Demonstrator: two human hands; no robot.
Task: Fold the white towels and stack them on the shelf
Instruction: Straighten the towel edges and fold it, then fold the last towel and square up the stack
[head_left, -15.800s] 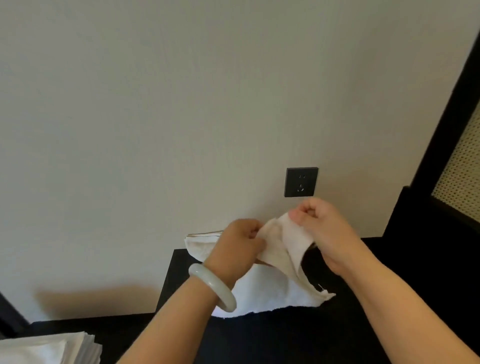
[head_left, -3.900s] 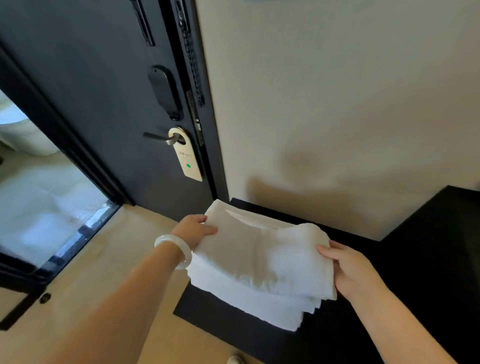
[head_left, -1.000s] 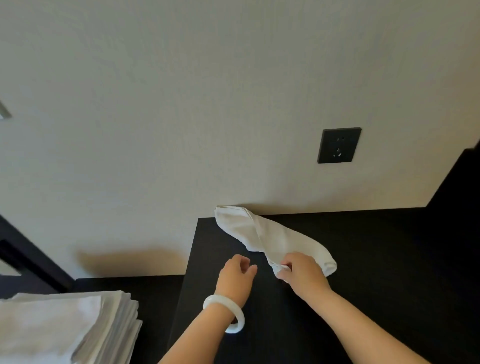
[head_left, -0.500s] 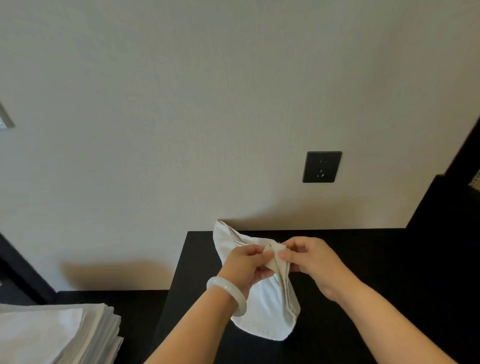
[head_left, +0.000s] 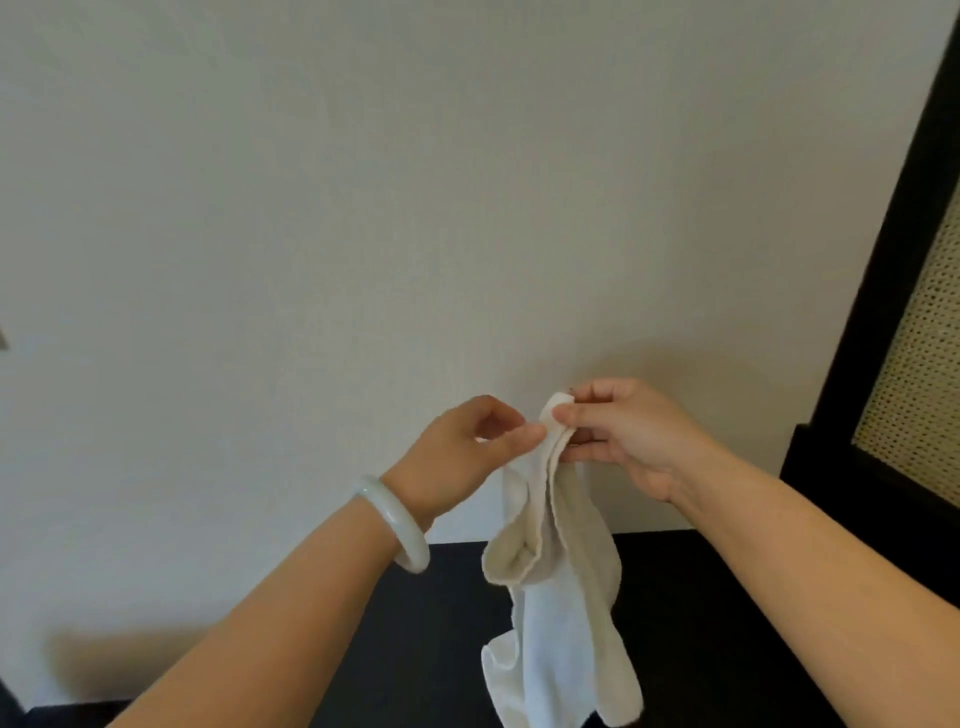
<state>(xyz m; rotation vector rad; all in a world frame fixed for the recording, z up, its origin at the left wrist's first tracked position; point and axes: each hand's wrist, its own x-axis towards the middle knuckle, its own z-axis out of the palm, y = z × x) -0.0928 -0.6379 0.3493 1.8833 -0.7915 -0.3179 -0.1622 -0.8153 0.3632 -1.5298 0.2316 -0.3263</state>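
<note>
Head view: we hold the towel (head_left: 563, 597) up above the table (head_left: 431, 639), its lower end hanging toward the dark top. Our right hand (head_left: 639, 441) pinches the upper corner between thumb and forefinger. Our left hand (head_left: 462, 452) pinches the same edge just beside it. The cloth looks light, soft and limp, so we judge it best taken by its corners and spread along the hem.

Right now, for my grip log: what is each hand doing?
Left hand: pinches the white towel at its top edge.
Right hand: pinches that same edge.
</note>
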